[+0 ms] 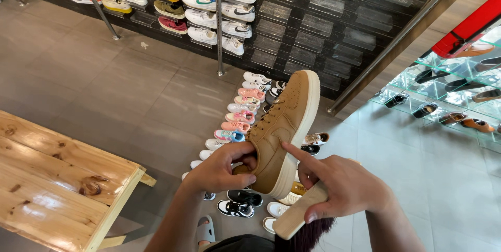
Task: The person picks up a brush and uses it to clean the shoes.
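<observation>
My left hand (225,168) grips the heel and collar of a tan suede sneaker (282,127) with a cream sole, held up with its toe pointing away. My right hand (344,184) holds a wooden-backed brush (298,211) with dark bristles facing down, just below the sneaker's heel. The right index finger stretches out and touches the sneaker's side near the sole.
A row of pairs of sneakers (237,124) lies on the grey tiled floor below. A wooden bench (62,179) stands at the left. Wall shelves with sneakers (198,1) fill the back. Glass shelves with shoes (449,100) are at right. A steel pole (219,27) rises mid-floor.
</observation>
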